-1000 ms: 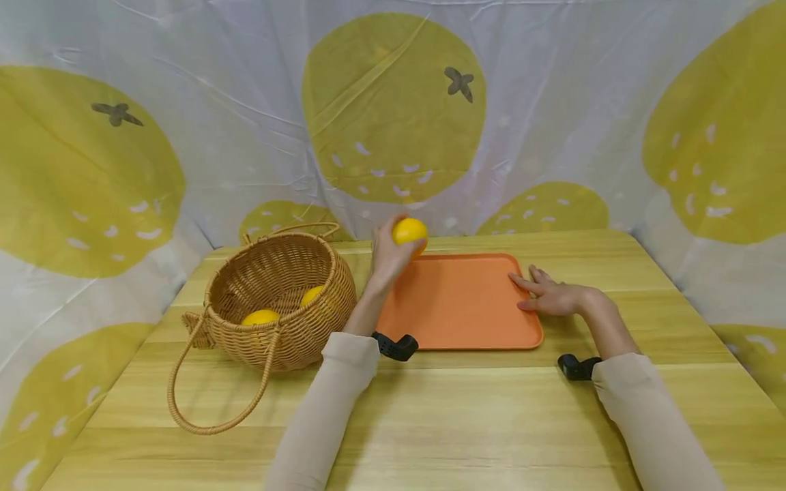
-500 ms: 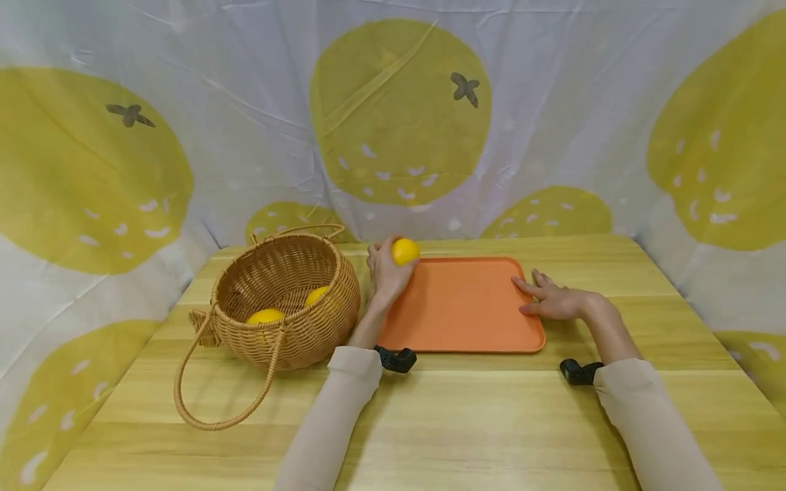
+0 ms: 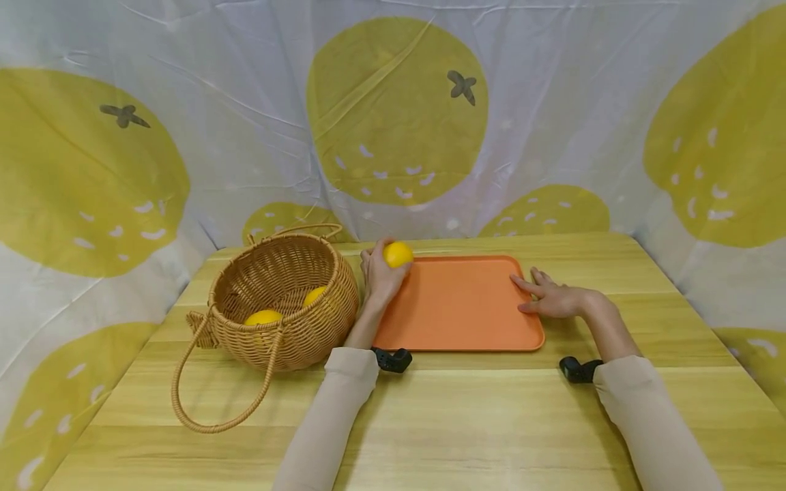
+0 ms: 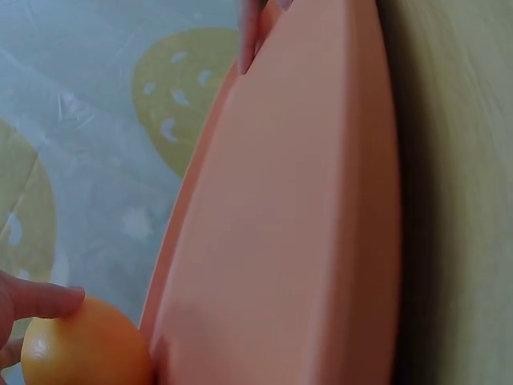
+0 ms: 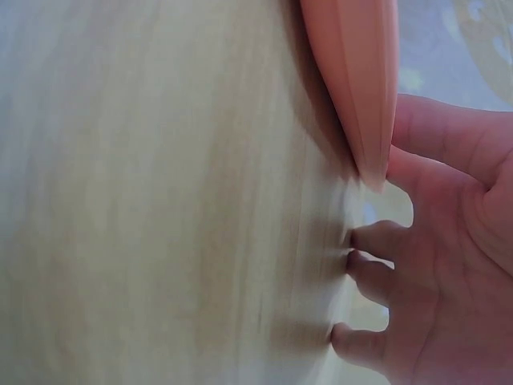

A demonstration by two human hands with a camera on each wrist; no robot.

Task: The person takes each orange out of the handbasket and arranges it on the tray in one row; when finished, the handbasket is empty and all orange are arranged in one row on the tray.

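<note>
My left hand grips an orange at the back left corner of a flat orange-coloured tray. In the left wrist view the orange shows at the lower left beside the tray rim, a finger on top of it. At the tray's right end lies my right hand, fingers spread and thumb and index at the rim. The right wrist view shows that hand with its other fingertips down on the table. Two more fruits of the same kind, one in front and one behind, lie inside a wicker basket.
The basket stands left of the tray, its front handle folded down onto the wooden table. Behind the table hangs a fruit-print cloth. Black wrist cameras sit at both cuffs.
My left hand has come down and slightly left with the orange, toward the tray's back left corner. The right hand stays at the tray's right edge.
</note>
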